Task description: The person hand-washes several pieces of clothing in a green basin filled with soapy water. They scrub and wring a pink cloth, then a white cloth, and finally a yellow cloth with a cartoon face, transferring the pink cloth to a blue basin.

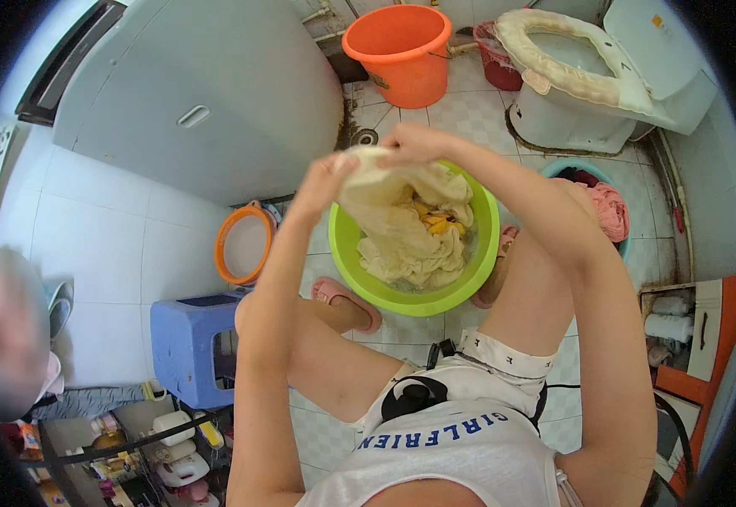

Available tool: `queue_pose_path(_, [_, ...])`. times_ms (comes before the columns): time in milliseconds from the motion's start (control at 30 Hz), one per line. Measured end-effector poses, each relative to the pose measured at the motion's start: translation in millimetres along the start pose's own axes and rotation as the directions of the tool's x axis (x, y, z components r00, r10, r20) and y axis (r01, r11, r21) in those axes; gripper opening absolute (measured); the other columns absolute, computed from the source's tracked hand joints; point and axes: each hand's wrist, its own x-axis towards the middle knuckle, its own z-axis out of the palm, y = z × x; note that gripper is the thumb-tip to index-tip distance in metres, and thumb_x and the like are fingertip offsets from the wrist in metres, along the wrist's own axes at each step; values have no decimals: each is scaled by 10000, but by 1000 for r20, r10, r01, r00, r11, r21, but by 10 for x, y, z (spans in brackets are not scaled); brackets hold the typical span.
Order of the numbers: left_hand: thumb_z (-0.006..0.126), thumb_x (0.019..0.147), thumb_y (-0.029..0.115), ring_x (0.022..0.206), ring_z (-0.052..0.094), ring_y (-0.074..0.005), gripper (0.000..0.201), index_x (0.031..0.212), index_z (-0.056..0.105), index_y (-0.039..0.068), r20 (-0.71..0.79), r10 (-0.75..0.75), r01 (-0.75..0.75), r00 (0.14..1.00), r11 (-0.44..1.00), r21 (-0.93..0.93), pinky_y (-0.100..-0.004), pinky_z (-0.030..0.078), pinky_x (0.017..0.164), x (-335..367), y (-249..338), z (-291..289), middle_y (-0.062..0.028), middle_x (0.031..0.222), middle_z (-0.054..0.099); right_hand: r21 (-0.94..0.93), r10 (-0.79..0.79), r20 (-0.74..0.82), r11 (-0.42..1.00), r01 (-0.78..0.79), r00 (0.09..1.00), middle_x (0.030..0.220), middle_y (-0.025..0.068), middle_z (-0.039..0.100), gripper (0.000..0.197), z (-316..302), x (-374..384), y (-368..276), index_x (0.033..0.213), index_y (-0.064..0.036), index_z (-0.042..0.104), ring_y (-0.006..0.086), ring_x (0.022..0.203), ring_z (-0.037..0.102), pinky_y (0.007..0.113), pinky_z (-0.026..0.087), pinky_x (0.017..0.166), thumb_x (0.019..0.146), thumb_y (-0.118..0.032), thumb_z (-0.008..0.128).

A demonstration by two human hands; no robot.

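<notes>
Between my feet stands a lime-green basin (418, 304) holding a wet, cream-coloured cloth garment (410, 245). A patch of yellow (442, 224) shows among its folds. My left hand (327, 179) grips one raised edge of the garment over the basin's far left side. My right hand (414, 145) pinches the same edge a little farther right. The cloth hangs from both hands down into the basin, where the rest lies bunched. The fingertips of both hands are partly hidden by the cloth.
An orange bucket (401, 76) and a small red bin (496, 63) stand beyond the basin. A toilet (570, 110) is at far right, a blue basin of clothes (621, 182) nearer. Left are a grey-white appliance (207, 93), an orange-rimmed basin (226, 275) and a blue stool (184, 346).
</notes>
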Motion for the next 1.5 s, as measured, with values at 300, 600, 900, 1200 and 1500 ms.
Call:
queue_pose_path(300, [771, 728, 280, 889, 594, -193, 470, 1070, 588, 13, 251, 15, -37, 968, 996, 82, -309, 454, 815, 279, -431, 410, -100, 974, 644, -63, -49, -4, 997, 49, 999, 722, 140, 655, 279, 438, 81, 141, 855, -14, 675, 266, 664, 608, 394, 460, 623, 730, -263, 663])
queue_pose_path(600, [723, 735, 93, 736, 595, -118, 200, 904, 652, 14, 78, -35, 18, 996, 977, 214, -265, 471, 714, 60, -10, 26, -38, 807, 664, 366, -32, 280, 928, -76, 959, 886, 87, 623, 317, 350, -30, 183, 956, -46, 624, 183, 831, 552, 328, 437, 769, 754, -291, 617])
queue_pose_path(900, [700, 765, 68, 819, 585, -99, 254, 1002, 626, 14, 120, -95, 104, 988, 992, -70, -244, 462, 761, -140, 76, -164, -9, 889, 649, 156, -81, -161, 982, 107, 984, 724, 68, 552, 269, 344, 36, 329, 786, -28, 534, 179, 690, 491, 331, 415, 672, 820, -280, 619])
queue_pose_path(1200, [755, 772, 188, 868, 524, -84, 327, 1011, 636, -1, 126, 59, -41, 990, 989, -143, -254, 447, 747, -53, -45, 198, -5, 944, 604, 153, -183, -156, 967, 206, 971, 636, 73, 486, 427, 282, 237, -425, 715, -21, 474, 155, 615, 462, 329, 377, 561, 850, -398, 622])
queue_pose_path(1500, [629, 912, 293, 725, 525, -50, 287, 950, 662, 10, 59, -88, 92, 994, 994, -60, -219, 429, 650, -189, 87, 8, 24, 805, 623, 226, -147, 275, 970, 85, 950, 800, 98, 658, 570, 443, 65, -227, 918, -9, 652, 229, 758, 620, 339, 473, 682, 706, -530, 749])
